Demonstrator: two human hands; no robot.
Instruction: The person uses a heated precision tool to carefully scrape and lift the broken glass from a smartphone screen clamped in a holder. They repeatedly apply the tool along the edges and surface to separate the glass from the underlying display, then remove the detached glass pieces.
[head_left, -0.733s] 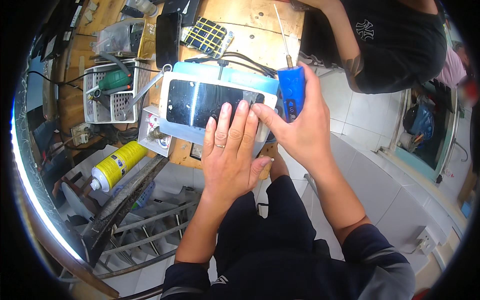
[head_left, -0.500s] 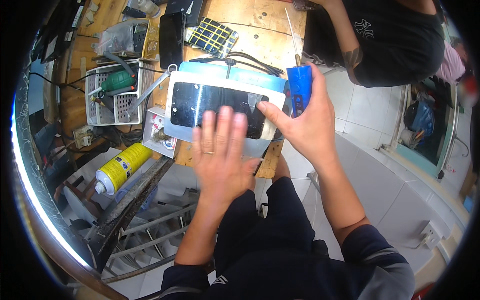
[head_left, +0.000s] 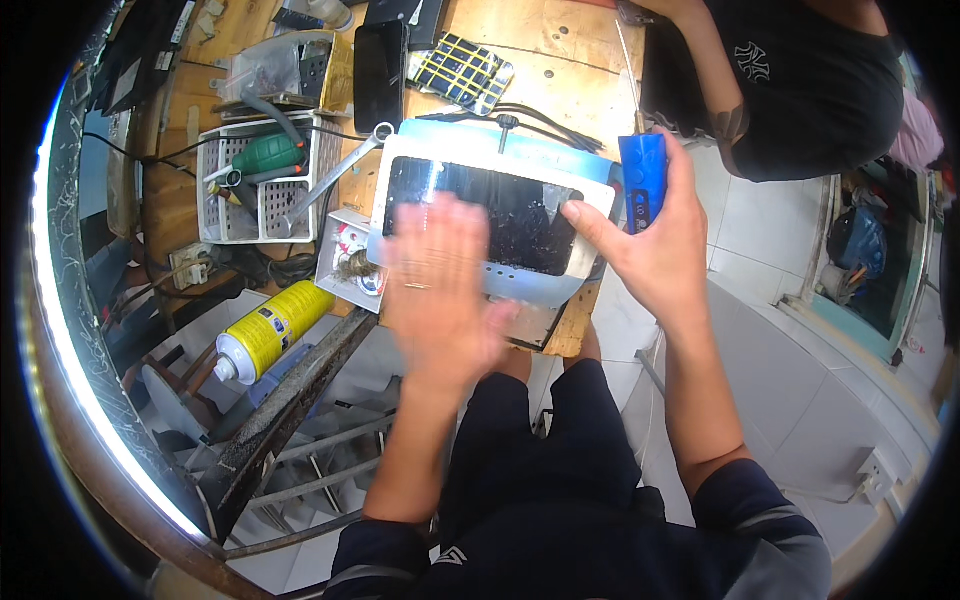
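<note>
A dark phone-sized glass panel lies on a pale plate at the table's front edge, with specks and smears on its surface. Flat over the panel's left end, fingers stretched out and slightly blurred, is my left hand, which wears a ring. It holds nothing; whether it presses on the glass I cannot tell. My right hand is closed round a blue handheld tool with a long thin metal rod pointing away. Its thumb reaches to the panel's right edge.
On the left are a white basket with a green tool, a wrench, a small white box and a yellow spray can. A black phone and a checkered pouch lie behind. Another person stands at the far right.
The whole view has shifted, so everything sits further right. My left hand has slid left across the panel with its fingers closer together. The right hand keeps its grip on the blue tool.
</note>
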